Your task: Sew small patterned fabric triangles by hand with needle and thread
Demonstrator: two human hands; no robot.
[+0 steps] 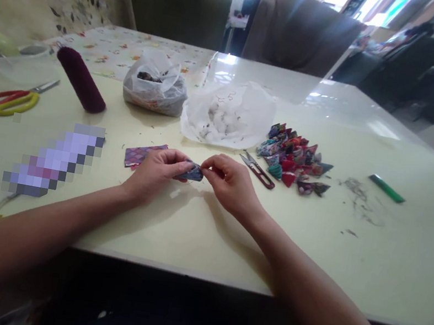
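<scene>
Low over the table, my left hand [160, 170] pinches a small folded piece of dark blue-grey fabric [195, 172] between thumb and fingers. At the fabric's right end, the fingertips of my right hand [225, 178] are pressed together; what they grip, if anything, is too small to make out. Flat patterned fabric pieces [140, 156] in purple and pink lie partly behind my left hand. Just right of my right hand lie thread snips [259, 171] with dark red handles. Beyond them is a pile of small stuffed fabric pieces [296, 157] in many colours.
A white plastic bag [244, 128] of white stuffing and a knotted grey bag [153, 92] stand behind my hands. To the left are a maroon cylinder [80, 79], scissors [15, 100] and a blurred-out device with a cable. A green tool [386, 188] and loose threads [358, 193] lie right.
</scene>
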